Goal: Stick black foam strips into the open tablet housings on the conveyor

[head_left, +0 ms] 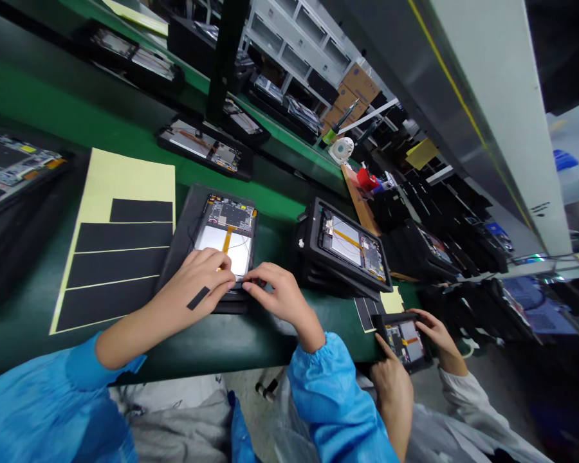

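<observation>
One device [228,239]; left hand [203,276] arched over lower edge, right hand [280,292] close beside; fingers curled near-pinched, hold unclear.

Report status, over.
Left hand, right hand at near end of open, black-edged rectangular electronic device. Hands partly hide it. Black rectangular strip on left hand.

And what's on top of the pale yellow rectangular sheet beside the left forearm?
Four flat black rectangular strips, the top one shortest. The sheet beneath them can't be seen; the left forearm hides its lower-right part.
</observation>
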`<state>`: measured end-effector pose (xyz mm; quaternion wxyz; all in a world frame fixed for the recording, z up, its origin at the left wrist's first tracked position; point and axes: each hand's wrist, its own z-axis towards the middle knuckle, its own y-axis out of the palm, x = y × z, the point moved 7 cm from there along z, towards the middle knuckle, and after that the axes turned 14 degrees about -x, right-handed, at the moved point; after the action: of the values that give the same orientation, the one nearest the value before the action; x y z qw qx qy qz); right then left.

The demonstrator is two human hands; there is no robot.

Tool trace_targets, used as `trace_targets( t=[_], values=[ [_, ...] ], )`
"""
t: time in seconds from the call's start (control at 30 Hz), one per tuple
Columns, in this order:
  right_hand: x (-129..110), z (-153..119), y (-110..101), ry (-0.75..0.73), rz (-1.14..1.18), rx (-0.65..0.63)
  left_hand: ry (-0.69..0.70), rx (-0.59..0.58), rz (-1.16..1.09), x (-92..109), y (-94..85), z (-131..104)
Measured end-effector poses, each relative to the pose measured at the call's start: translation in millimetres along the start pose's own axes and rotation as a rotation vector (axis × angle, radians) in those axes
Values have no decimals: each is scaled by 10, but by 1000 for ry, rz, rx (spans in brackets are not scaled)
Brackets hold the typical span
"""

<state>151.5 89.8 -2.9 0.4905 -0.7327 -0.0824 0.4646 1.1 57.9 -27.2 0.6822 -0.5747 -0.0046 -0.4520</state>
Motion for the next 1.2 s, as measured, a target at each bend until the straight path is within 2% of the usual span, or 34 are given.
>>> trace_targets(
  t=[0.23, 0.43, 0.6, 0.7, 0.8, 0.93, 1.07, 1.13, 1.2],
  values=[
    [53, -14, 159, 14, 41, 87, 10, -17, 70, -4, -3, 0],
    [42, 34, 150, 42, 6, 29, 59, 75, 113, 37, -65, -142],
    [30, 60, 137, 99, -57, 14, 109, 27, 296, 146, -85, -153],
    [-7, 33, 170, 91, -95, 26, 119, -31, 335, 183, -73, -156],
    [-36, -6, 217, 83, -176, 66, 122, -34, 360, 220, -65, -183],
    [-67, -54, 240, 26, -241, 142, 163, -4, 415, 299, -36, -212],
    [-116, -17, 140, -77, -138, 199, 132, -34, 360, 250, -25, -203],
    [-166, 93, 78, -150, -126, 171, 111, -50, 331, 216, -34, -211],
    [-216, 260, 66, -223, -208, 63, 94, -54, 320, 200, -42, -233]
  ],
)
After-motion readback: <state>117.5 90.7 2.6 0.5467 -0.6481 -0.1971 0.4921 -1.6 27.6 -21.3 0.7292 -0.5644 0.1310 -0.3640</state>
